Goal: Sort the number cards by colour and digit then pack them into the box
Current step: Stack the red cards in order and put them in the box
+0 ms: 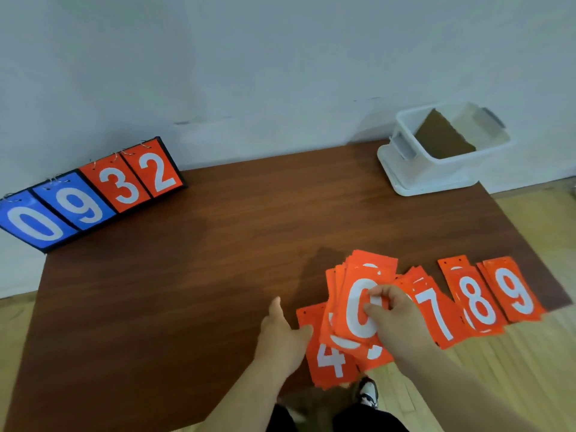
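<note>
Orange number cards lie along the near right edge of the brown table (187, 275). A loose stack topped by a 0 card (358, 310) sits in the middle; my right hand (396, 319) pinches it at its right side. Under it lies a pile showing a 4 card (330, 360). My left hand (283, 335) rests at that pile's left edge, fingers relaxed. To the right lie a 7 pile (436, 316), an 8 pile (477, 304) and a 9 pile (511, 291). A white plastic box (436, 169) stands at the far right corner.
A flip scoreboard (90, 194) stands at the far left, showing blue 0 and 9, orange 3 and 2. A brown sheet (442, 138) leans inside the box. A grey wall runs behind the table. My shoe (369, 394) shows on the wooden floor below the near edge.
</note>
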`<control>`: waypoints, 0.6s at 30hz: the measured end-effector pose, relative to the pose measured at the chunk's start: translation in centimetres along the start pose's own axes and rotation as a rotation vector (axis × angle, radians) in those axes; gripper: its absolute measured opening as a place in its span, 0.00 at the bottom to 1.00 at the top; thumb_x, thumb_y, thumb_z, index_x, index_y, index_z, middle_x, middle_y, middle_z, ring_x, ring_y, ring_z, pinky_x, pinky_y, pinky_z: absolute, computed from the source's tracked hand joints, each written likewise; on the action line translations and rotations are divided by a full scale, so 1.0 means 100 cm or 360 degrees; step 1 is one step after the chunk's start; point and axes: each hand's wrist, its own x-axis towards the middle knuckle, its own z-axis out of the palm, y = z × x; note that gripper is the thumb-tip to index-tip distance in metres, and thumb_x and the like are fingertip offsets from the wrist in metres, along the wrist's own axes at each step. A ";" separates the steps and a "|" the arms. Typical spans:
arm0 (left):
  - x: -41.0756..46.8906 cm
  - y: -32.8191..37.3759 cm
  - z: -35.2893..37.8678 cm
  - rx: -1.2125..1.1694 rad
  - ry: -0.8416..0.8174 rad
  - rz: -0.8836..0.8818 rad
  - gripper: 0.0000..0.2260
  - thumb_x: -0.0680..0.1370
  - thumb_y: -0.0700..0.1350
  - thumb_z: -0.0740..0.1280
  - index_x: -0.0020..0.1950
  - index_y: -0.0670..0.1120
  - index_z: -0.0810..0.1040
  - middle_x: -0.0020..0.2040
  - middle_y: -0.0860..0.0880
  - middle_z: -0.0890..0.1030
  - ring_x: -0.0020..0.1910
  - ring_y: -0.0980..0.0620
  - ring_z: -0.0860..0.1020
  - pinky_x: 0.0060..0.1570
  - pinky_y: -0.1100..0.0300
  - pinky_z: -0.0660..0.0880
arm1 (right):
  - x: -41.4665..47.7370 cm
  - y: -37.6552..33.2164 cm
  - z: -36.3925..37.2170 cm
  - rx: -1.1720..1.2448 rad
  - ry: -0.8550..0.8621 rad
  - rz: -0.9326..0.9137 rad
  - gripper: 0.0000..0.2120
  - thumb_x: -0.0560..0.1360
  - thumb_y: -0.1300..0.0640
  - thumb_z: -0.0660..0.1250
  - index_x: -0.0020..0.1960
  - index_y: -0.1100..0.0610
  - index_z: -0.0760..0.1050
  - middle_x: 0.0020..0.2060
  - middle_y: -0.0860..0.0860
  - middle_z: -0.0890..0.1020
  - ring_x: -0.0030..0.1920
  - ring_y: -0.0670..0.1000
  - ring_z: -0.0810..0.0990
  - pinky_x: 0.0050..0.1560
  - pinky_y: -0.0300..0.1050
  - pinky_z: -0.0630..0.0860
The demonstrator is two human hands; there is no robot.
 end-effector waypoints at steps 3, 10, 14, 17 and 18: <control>0.001 0.001 0.049 0.0298 -0.0002 -0.0125 0.51 0.72 0.58 0.74 0.81 0.57 0.39 0.72 0.44 0.61 0.70 0.42 0.67 0.65 0.48 0.73 | 0.016 0.019 -0.029 0.0023 0.0061 -0.0011 0.09 0.75 0.63 0.68 0.49 0.49 0.77 0.49 0.48 0.81 0.45 0.51 0.79 0.44 0.49 0.76; -0.008 0.014 0.114 0.0547 0.0530 -0.0304 0.53 0.72 0.54 0.76 0.80 0.55 0.36 0.66 0.44 0.56 0.64 0.43 0.64 0.61 0.51 0.73 | 0.045 0.046 -0.088 -0.0019 -0.0094 -0.0007 0.07 0.78 0.60 0.67 0.50 0.48 0.76 0.47 0.40 0.77 0.45 0.46 0.77 0.51 0.55 0.81; -0.020 0.010 0.124 0.0236 0.0671 -0.0328 0.52 0.72 0.50 0.78 0.80 0.59 0.41 0.66 0.44 0.61 0.64 0.42 0.71 0.61 0.49 0.76 | 0.056 0.052 -0.107 -0.0011 -0.0243 -0.0040 0.08 0.78 0.61 0.67 0.50 0.47 0.76 0.48 0.42 0.78 0.47 0.48 0.78 0.46 0.50 0.82; -0.031 0.006 0.128 -0.0014 0.0667 -0.0215 0.50 0.74 0.44 0.76 0.80 0.62 0.42 0.68 0.44 0.68 0.63 0.42 0.76 0.61 0.46 0.78 | 0.058 0.055 -0.117 -0.0029 -0.0355 -0.0058 0.08 0.79 0.60 0.67 0.51 0.47 0.77 0.49 0.43 0.79 0.48 0.49 0.79 0.42 0.46 0.80; -0.035 0.005 0.129 -0.0055 0.0657 -0.0161 0.48 0.76 0.43 0.74 0.80 0.63 0.42 0.69 0.45 0.71 0.64 0.42 0.76 0.62 0.46 0.78 | 0.058 0.056 -0.120 -0.0044 -0.0389 -0.0066 0.08 0.79 0.60 0.67 0.52 0.47 0.77 0.50 0.43 0.79 0.49 0.49 0.79 0.43 0.46 0.80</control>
